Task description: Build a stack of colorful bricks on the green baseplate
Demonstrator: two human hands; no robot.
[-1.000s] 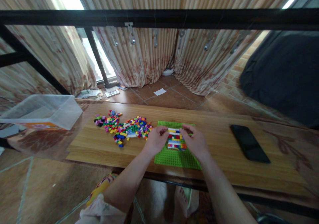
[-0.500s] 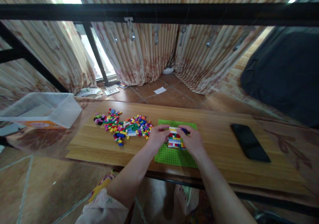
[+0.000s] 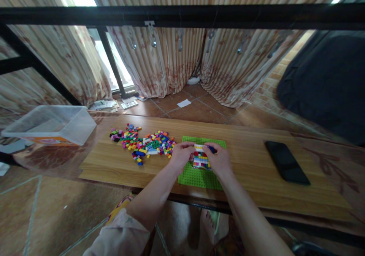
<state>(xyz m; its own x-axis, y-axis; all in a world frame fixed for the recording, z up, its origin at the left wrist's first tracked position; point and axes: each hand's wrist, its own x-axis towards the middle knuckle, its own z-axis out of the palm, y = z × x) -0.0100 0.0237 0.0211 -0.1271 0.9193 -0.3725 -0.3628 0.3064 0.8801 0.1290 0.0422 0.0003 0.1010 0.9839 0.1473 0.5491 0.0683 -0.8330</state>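
Note:
A small structure of multicoloured toy bricks (image 3: 201, 159), stacked in rows of white, red, yellow and blue, is between my hands over the green studded baseplate (image 3: 196, 180). My left hand (image 3: 183, 155) grips its left side, thumb and fingers closed on it. From the right, my right hand (image 3: 218, 158) holds the upper right part, with a dark blue piece showing by its fingers. Whether the structure is fixed to the baseplate cannot be told, since the hands hide part of it.
Many loose bricks (image 3: 152, 146) lie spread left of the baseplate on the wooden table (image 3: 245, 187). A clear plastic bin (image 3: 81, 128) stands at the far left. On the right lies a black phone (image 3: 286, 163). A black bar (image 3: 182, 16) crosses above the table.
The view has shifted very slightly. Both hands stay on the brick structure in nearly the same hold.

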